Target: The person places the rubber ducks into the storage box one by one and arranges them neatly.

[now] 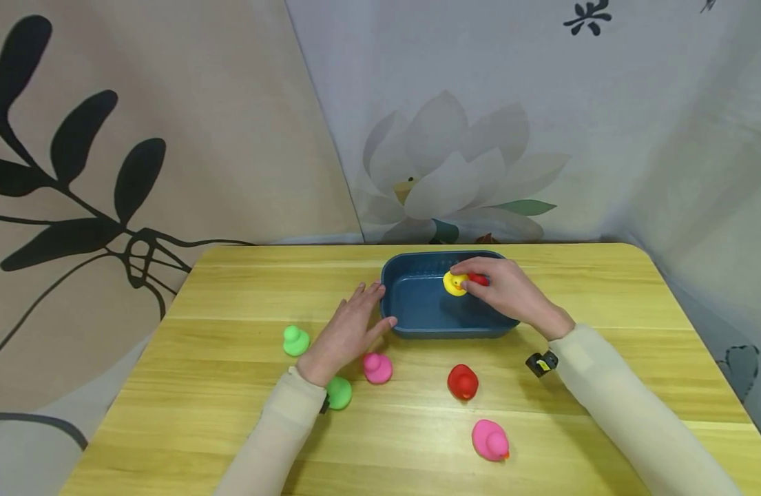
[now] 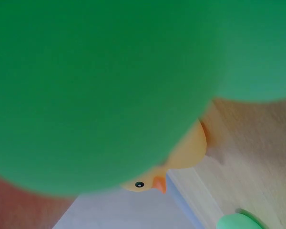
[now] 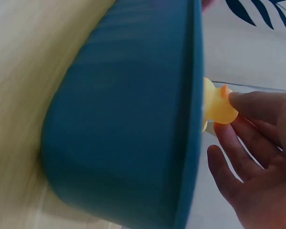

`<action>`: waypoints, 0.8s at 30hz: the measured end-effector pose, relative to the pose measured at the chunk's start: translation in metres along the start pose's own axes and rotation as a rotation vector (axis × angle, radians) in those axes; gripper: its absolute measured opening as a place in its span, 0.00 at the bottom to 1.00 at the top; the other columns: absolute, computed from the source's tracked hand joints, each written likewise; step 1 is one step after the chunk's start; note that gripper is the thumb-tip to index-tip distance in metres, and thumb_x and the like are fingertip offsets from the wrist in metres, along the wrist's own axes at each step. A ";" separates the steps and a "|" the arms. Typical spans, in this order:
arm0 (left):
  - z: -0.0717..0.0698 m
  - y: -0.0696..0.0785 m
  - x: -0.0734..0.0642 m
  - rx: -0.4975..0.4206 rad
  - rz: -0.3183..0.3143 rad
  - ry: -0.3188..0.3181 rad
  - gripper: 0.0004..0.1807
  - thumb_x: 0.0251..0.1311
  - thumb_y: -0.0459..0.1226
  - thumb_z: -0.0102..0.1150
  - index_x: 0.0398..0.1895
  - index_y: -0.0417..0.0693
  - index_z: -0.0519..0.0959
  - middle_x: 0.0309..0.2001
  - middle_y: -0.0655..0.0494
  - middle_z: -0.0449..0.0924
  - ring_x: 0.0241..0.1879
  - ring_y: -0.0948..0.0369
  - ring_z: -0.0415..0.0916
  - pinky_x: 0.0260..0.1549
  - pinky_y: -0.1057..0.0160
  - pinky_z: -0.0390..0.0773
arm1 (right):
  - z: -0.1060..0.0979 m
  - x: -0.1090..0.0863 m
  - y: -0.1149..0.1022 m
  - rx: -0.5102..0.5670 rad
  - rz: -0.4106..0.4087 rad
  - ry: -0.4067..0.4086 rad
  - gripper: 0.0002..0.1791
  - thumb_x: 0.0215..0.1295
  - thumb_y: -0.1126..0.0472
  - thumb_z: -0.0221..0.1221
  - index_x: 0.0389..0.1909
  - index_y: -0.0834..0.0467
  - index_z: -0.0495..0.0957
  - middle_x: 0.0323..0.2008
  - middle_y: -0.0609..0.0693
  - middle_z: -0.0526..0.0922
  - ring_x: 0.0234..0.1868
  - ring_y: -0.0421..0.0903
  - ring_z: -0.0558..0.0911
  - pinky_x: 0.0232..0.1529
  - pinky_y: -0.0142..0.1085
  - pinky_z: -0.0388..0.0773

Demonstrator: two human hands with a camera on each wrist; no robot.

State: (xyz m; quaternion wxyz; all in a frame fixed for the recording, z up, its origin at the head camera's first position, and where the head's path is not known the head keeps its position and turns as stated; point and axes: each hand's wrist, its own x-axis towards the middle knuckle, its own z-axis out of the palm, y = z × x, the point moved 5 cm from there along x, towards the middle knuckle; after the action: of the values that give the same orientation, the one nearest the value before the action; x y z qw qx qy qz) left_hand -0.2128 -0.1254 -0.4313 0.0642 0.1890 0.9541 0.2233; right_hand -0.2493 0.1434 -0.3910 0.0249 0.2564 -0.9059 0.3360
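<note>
The right hand point(image 1: 509, 288) pinches a yellow duck point(image 1: 454, 284) in its grip. The left hand point(image 1: 346, 336), spread, likely steadies the tub point(image 1: 414, 300)

The yellow duck point(image 1: 453, 286) I pinched and the blue basin point(image 1: 417, 303) looked like smooth plastic, the table point(image 1: 231, 310) like grained wood, the backdrop point(image 1: 250, 103) like matt cloth.

We can read no text, label, brand, number or sign in any of the three views, the yellow mark point(image 1: 544, 366) on the black device point(image 1: 533, 364) at the right cuff point(image 1: 572, 348) being too small to resolve.
</note>
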 end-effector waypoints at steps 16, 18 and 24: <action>0.000 0.001 0.000 -0.002 0.003 0.005 0.40 0.74 0.55 0.56 0.80 0.42 0.62 0.81 0.47 0.55 0.81 0.46 0.47 0.73 0.34 0.54 | 0.020 0.022 0.019 -0.030 0.058 -0.088 0.16 0.68 0.68 0.66 0.55 0.60 0.86 0.56 0.57 0.86 0.55 0.56 0.82 0.55 0.49 0.82; 0.000 0.001 0.000 -0.003 0.000 0.004 0.39 0.75 0.55 0.56 0.80 0.43 0.62 0.81 0.47 0.55 0.81 0.46 0.47 0.73 0.34 0.54 | 0.021 0.024 0.021 -0.032 0.064 -0.095 0.15 0.68 0.68 0.66 0.55 0.60 0.86 0.56 0.58 0.86 0.53 0.56 0.82 0.53 0.48 0.82; 0.000 0.001 -0.001 -0.005 0.000 0.005 0.39 0.75 0.54 0.57 0.79 0.42 0.62 0.81 0.47 0.56 0.81 0.46 0.47 0.73 0.34 0.54 | 0.025 0.026 0.028 -0.056 0.067 -0.120 0.14 0.69 0.68 0.65 0.53 0.59 0.87 0.54 0.57 0.87 0.41 0.50 0.80 0.44 0.42 0.80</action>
State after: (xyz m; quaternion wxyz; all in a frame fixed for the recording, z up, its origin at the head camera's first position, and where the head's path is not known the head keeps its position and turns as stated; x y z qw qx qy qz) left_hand -0.2121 -0.1249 -0.4309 0.0625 0.1881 0.9537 0.2263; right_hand -0.2819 0.1337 -0.4213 -0.0336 0.2451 -0.9228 0.2954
